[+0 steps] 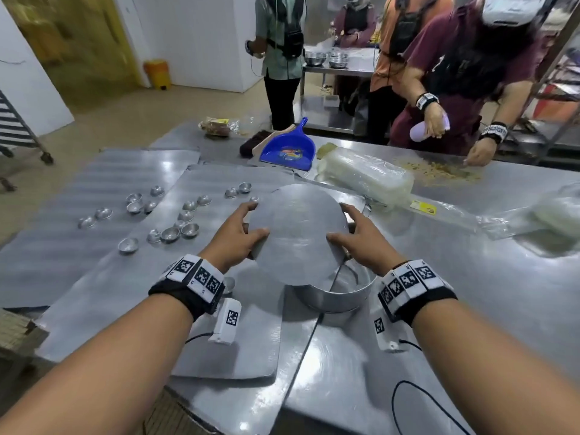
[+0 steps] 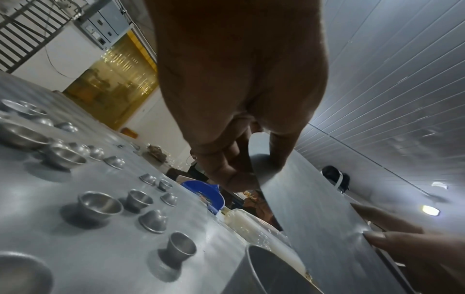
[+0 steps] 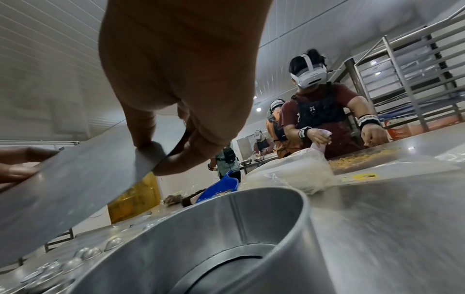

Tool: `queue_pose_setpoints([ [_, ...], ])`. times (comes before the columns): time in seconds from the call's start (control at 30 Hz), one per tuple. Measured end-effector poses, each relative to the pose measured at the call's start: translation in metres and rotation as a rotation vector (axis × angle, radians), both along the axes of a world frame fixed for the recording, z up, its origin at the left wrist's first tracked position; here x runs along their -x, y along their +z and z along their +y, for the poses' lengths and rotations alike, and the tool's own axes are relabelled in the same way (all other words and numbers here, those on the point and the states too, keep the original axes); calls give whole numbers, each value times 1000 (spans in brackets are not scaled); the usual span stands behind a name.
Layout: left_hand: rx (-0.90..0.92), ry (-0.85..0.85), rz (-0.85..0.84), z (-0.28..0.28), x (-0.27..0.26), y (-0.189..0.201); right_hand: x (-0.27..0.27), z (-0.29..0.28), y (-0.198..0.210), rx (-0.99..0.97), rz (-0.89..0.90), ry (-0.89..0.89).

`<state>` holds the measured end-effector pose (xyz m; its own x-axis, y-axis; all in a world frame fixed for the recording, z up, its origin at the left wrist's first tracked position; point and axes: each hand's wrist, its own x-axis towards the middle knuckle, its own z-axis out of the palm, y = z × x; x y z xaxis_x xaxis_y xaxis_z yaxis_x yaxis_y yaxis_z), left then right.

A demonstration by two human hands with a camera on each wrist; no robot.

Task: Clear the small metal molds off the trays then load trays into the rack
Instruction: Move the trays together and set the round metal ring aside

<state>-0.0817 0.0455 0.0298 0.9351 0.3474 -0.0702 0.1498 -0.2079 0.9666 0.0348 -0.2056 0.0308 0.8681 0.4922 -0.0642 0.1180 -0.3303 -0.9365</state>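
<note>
Head view. Centre of frame: left hand [image 1: 241, 233] and right hand [image 1: 357, 237] grip a round flat metal disc [image 1: 296, 233] by opposite edges, thumbs on its upper face, fingers curled under the rim. The disc is held tilted above a round metal pan [image 1: 332, 296] standing on the steel table [image 1: 470, 309]. Pan interior: only a bare wall and part of the floor show; the rest is covered by the disc. Left half of frame: two flat trays [image 1: 103, 277] lie overlapping on the table, carrying the small metal molds [image 1: 171, 233], scattered, some mouth up, some inverted. Upper centre: a blue dustpan [image 1: 287, 147]. To its right, a clear plastic bag [image 1: 367, 175] of pale contents, then loose crumbs [image 1: 439, 171] on the table. Far left edge: part of a wheeled rack [image 1: 18, 127].

Left wrist view. Left hand [image 2: 239, 99] pinches the disc [image 2: 314, 208] edge, thumb on one face, fingers on the other. Right-hand fingertips [image 2: 377, 236] hold the opposite edge, lower right. Molds [image 2: 100, 204] stand on the tray, left half of frame; the upright ones look empty. Pan rim [image 2: 251, 264] at bottom centre.

Right wrist view. Right hand [image 3: 181, 79] clamps the disc [image 3: 75, 179] edge between thumb and fingers. Pan [image 3: 201, 238] fills the lower frame; inside, a flat metal base, no other contents visible. Upper right: a second rack [image 3: 407, 79].
</note>
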Motion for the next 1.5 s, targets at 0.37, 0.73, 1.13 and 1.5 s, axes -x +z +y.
queue_pose_setpoints([
  [0.37, -61, -43, -54, -52, -31, -6, -17, -51, -20, -36, -42, -131],
  [0.73, -110, -187, -2, -43, -67, -26, -24, -62, -51, 166, -120, -217],
  [1.13, -195, -298, 142, -39, -86, -42, -29, -69, -85, 165, 29, -222],
  [1.5, -599, -402, 308, -55, -102, -30, -38, -74, -90, 178, 77, -223],
])
